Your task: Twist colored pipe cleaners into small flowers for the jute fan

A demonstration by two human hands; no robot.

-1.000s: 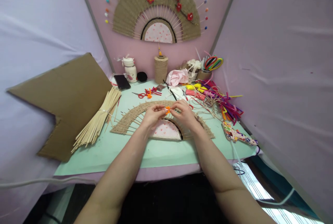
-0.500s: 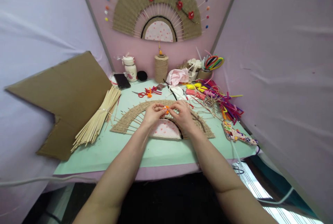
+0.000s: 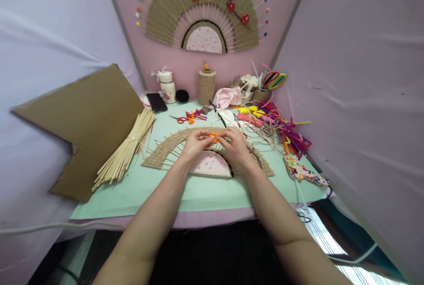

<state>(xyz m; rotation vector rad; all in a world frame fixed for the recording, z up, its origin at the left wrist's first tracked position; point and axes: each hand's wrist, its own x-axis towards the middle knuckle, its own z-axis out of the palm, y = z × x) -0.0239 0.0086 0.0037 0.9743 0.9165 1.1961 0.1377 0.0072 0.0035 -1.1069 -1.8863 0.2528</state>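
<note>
Pink-walled booth, mint-green tabletop [image 3: 198,194]. Both forearms reach forward from near edge, wrists converging over woven fan [image 3: 162,152] lying flat mid-table. Left hand [image 3: 195,144] and right hand [image 3: 237,144] sit over fan's top arc, fingers curled. Thumb and fingertips of each hand pinch shut on small orange piece [image 3: 213,136], held between hands just above fan. Behind fan, to right: cup [image 3: 260,95] holding looped coloured pipe cleaners [image 3: 273,80]. Left of fan: stick bundle [image 3: 127,150]. Behind fan: twine spool [image 3: 206,86].
</note>
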